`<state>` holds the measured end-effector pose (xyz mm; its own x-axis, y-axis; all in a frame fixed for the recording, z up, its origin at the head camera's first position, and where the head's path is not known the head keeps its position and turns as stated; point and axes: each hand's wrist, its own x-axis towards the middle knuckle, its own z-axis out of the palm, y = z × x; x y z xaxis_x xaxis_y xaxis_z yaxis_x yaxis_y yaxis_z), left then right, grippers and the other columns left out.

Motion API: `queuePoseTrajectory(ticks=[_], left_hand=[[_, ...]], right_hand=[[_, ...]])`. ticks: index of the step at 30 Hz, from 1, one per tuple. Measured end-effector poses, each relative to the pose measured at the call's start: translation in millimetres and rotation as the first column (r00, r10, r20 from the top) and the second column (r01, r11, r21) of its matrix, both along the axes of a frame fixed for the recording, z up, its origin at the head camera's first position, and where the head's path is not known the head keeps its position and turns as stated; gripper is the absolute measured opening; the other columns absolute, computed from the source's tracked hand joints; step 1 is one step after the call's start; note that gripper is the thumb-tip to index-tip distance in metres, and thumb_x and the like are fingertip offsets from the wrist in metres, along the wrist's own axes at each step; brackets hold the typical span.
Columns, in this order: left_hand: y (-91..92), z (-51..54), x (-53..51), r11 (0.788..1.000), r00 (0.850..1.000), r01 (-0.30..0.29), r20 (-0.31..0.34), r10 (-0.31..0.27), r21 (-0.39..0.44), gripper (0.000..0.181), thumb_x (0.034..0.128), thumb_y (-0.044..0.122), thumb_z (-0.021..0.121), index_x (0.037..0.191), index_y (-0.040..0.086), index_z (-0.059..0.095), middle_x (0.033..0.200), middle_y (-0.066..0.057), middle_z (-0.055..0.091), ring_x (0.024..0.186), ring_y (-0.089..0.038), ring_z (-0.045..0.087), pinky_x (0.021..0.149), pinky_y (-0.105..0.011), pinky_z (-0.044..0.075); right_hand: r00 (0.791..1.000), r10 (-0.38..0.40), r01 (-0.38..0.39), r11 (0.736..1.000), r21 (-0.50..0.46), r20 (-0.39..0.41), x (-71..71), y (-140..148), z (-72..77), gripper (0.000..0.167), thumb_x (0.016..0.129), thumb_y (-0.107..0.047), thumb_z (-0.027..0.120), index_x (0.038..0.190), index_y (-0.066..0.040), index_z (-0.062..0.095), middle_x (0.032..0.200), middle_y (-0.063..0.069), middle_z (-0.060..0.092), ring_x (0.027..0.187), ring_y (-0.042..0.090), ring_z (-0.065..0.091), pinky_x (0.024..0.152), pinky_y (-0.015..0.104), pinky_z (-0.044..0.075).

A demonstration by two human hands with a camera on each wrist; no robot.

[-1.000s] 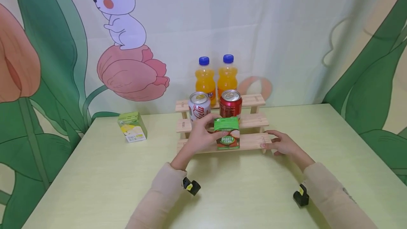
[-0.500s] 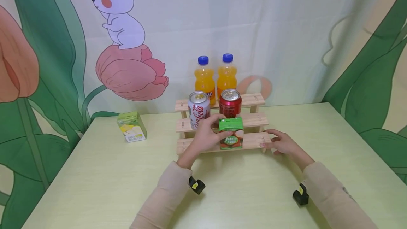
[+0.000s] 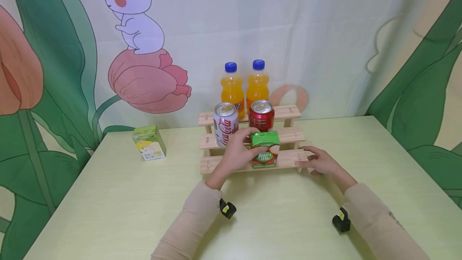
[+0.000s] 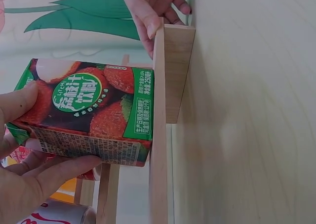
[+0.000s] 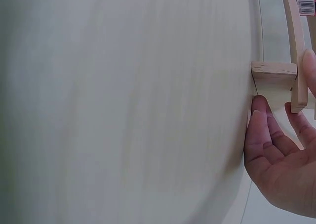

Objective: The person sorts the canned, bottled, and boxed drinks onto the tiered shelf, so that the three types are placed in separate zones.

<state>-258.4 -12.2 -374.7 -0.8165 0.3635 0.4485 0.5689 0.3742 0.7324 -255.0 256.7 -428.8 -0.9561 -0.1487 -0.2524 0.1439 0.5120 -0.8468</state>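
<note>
My left hand (image 3: 239, 151) grips a litchi juice carton (image 3: 265, 155), thumb on its printed front and fingers along its side. In the left wrist view the litchi juice carton (image 4: 89, 105) has its base at the bottom step of a wooden tiered rack (image 4: 159, 135); whether it bears its full weight there I cannot tell. At the right end of that step, my right hand (image 3: 321, 161) pinches the wooden rack (image 3: 288, 158), thumb on the board's upper face. The right wrist view shows the right hand's fingers (image 5: 259, 130) curled by the rack's leg, low near the tabletop.
On the middle step stand a white cola can (image 3: 225, 125) and a red can (image 3: 261, 116). Two orange soda bottles (image 3: 232, 89) with blue caps are on the top step. A green-yellow juice carton (image 3: 149, 143) stands on the table (image 3: 108, 204) at left. A printed curtain (image 3: 325, 43) hangs behind.
My left hand has slid the litchi juice carton a little to the right along the front of the bottom step. My right hand stays at the rack's end.
</note>
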Motion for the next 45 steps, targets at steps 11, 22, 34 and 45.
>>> queuePoseTrajectory(ticks=[11, 22, 34, 45], left_hand=[[1.4, -0.1, -1.3, 0.998, 0.996, -0.053, -0.066, 0.052, -0.017, 0.042, 0.0713, 0.015, 0.078, 0.104, 0.003, 0.055, 0.093, -0.007, 0.059, 0.086, -0.019, 0.053, 0.072, -0.032, 0.052], [-4.5, 5.3, 8.0, 0.999, 0.999, -0.046, -0.026, 0.046, 0.003, 0.053, 0.0764, 0.012, 0.074, 0.120, 0.003, 0.046, 0.099, -0.013, 0.056, 0.088, -0.024, 0.058, 0.078, -0.036, 0.051], [-16.8, 3.9, 20.5, 0.998, 1.000, -0.025, 0.003, 0.025, 0.054, 0.056, 0.0788, 0.008, 0.070, 0.127, 0.002, 0.042, 0.117, -0.019, 0.048, 0.092, -0.028, 0.058, 0.068, -0.033, 0.053], [-26.8, 7.4, 32.3, 0.997, 0.999, -0.018, -0.030, 0.020, 0.075, 0.043, 0.0804, 0.006, 0.068, 0.120, 0.002, 0.050, 0.113, -0.012, 0.052, 0.091, -0.025, 0.060, 0.061, -0.023, 0.052]], right_hand=[[1.000, -0.009, 0.009, 1.000, 0.005, 0.005, -1.7, 0, -0.9, 0.075, 0.081, -0.031, 0.068, 0.139, -0.002, 0.030, 0.121, 0.025, 0.047, 0.092, 0.023, 0.050, 0.064, 0.030, 0.048], [1.000, -0.014, 0.014, 1.000, 0.010, -0.006, -2.0, 1, -1.3, 0.077, 0.080, -0.035, 0.069, 0.138, -0.002, 0.031, 0.119, 0.025, 0.048, 0.090, 0.022, 0.051, 0.063, 0.030, 0.048], [1.000, -0.002, 0.002, 1.000, 0.006, 0.005, -1.9, 0, -1.0, 0.073, 0.083, -0.030, 0.067, 0.139, -0.002, 0.029, 0.122, 0.026, 0.046, 0.092, 0.023, 0.051, 0.065, 0.031, 0.048], [1.000, 0.004, -0.004, 1.000, -0.014, -0.002, -1.5, 1, -1.8, 0.073, 0.083, -0.029, 0.067, 0.138, -0.001, 0.030, 0.119, 0.024, 0.048, 0.089, 0.021, 0.051, 0.064, 0.031, 0.048]])
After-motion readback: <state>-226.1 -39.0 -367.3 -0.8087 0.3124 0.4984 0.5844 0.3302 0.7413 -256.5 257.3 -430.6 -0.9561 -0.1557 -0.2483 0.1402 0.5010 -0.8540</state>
